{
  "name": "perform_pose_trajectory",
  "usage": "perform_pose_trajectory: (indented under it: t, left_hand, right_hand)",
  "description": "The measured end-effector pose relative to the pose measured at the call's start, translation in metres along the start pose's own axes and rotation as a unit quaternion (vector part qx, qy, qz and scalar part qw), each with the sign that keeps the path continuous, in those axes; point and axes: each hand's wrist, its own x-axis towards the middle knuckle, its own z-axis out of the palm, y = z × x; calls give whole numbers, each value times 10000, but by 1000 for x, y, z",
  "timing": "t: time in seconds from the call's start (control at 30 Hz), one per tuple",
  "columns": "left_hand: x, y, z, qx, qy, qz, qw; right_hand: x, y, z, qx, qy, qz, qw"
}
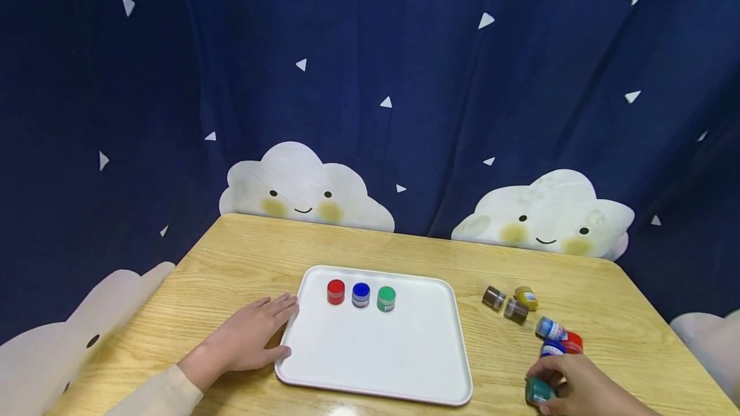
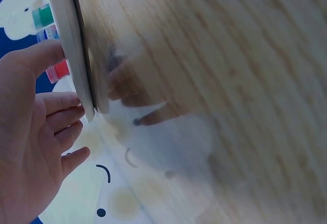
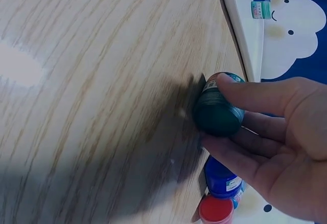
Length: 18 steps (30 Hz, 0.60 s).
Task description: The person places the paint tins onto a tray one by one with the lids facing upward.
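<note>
My right hand (image 1: 586,385) pinches a dark green paint jar (image 3: 218,115) between thumb and fingers, low over the table at the right; the jar is tilted. Just beyond it lie a dark blue paint jar (image 3: 220,179) and a red paint jar (image 3: 215,209). My left hand (image 1: 250,335), fingers extended, touches the left rim of a white tray (image 1: 376,355). Near the tray's far edge stand a red jar (image 1: 336,292), a blue jar (image 1: 361,294) and a green jar (image 1: 386,298) in a row.
Farther back on the right of the wooden table (image 1: 254,242) are a light blue jar (image 1: 550,328), a yellow jar (image 1: 527,298) and two brown jars, one (image 1: 494,298) to the left of the other (image 1: 516,311). A dark blue curtain (image 1: 370,82) hangs behind the table.
</note>
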Motion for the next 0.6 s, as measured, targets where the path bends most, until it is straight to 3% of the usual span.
perform_pose_trajectory:
  t: [0.2,0.43,0.6]
  left_hand:
    - [0,0,0,16,18,17,10000]
    - [-1,1,-1,-81,7,-29,10000]
    - [0,1,-1,-88,-29,-31,10000]
  right_hand:
    - [1,-4,-4,-1,23,-105,9999]
    - [4,-2,-10,-211,135,-1330,9908]
    - [6,-4,-8,-163,106,-1190,9927]
